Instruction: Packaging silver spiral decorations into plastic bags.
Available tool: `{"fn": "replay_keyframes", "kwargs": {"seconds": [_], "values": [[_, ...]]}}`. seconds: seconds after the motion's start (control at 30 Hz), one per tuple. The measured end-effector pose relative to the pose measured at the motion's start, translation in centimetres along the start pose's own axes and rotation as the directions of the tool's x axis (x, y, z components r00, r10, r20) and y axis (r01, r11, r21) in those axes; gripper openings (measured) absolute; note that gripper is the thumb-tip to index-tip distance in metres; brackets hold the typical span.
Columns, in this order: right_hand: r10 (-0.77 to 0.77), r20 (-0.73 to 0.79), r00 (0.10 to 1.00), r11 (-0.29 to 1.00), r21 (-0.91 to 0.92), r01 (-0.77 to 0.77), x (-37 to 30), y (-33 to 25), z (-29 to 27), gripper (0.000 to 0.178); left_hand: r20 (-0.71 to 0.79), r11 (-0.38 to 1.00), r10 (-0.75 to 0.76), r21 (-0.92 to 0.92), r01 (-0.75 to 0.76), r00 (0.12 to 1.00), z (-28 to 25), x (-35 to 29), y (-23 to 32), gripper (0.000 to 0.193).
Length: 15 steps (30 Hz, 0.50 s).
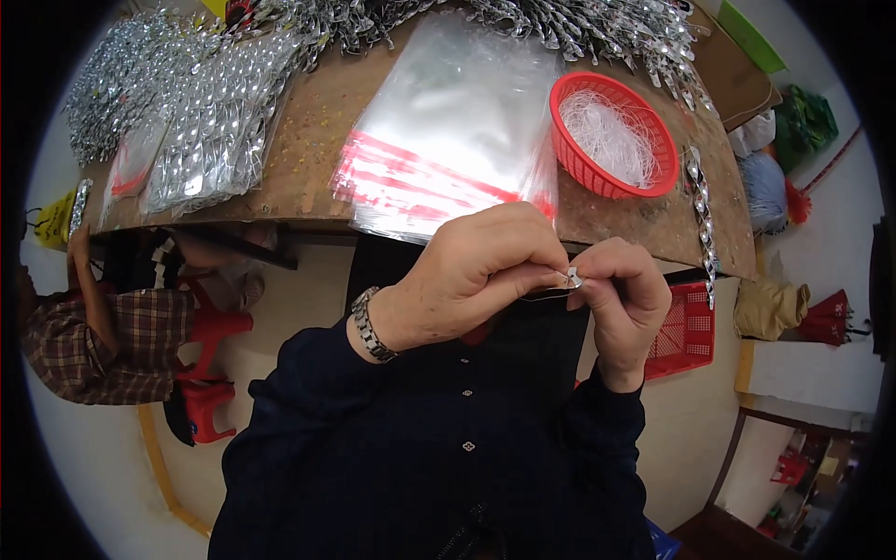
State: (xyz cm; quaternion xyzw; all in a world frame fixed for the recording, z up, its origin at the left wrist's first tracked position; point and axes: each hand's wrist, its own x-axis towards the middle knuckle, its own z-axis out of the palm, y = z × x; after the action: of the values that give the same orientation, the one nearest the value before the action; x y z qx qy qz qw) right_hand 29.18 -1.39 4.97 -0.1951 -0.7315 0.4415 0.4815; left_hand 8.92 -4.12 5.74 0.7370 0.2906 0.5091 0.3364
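In front of my chest, just off the table's front edge, both hands meet at the fingertips. My right hand pinches a small shiny silver piece between thumb and forefinger. My left hand, with a metal watch on its wrist, is closed in a pinch against the same piece. A thin pale thread runs from under the left thumb to the silver piece; its far end is hidden. Beyond my hands lies a stack of clear plastic bags with red strips. A round red basket holds a tangle of clear threads.
Bagged silver strands lie at the left of the wooden table, loose silver strands along its back. One twisted silver strand hangs over the right edge. Below stands a red crate. A person in plaid sits left.
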Motion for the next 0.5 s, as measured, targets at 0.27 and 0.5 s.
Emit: {"fn": "replay_keyframes", "kwargs": {"seconds": [0.27, 0.5], "values": [[-0.084, -0.014, 0.996, 0.996, 0.002, 0.084, 0.1, 0.0, 0.6, 0.006, -0.034, 0.995, 0.075, 0.075, -0.072, 0.997, 0.4, 0.3, 1.1, 0.012], [-0.32, -0.231, 0.919, 0.941, 0.032, 0.336, 0.2, -0.4, 0.7, 0.01, -0.07, 0.926, 0.297, 0.264, -0.269, 0.952, 1.2, 2.7, 3.4, 0.018]]}}
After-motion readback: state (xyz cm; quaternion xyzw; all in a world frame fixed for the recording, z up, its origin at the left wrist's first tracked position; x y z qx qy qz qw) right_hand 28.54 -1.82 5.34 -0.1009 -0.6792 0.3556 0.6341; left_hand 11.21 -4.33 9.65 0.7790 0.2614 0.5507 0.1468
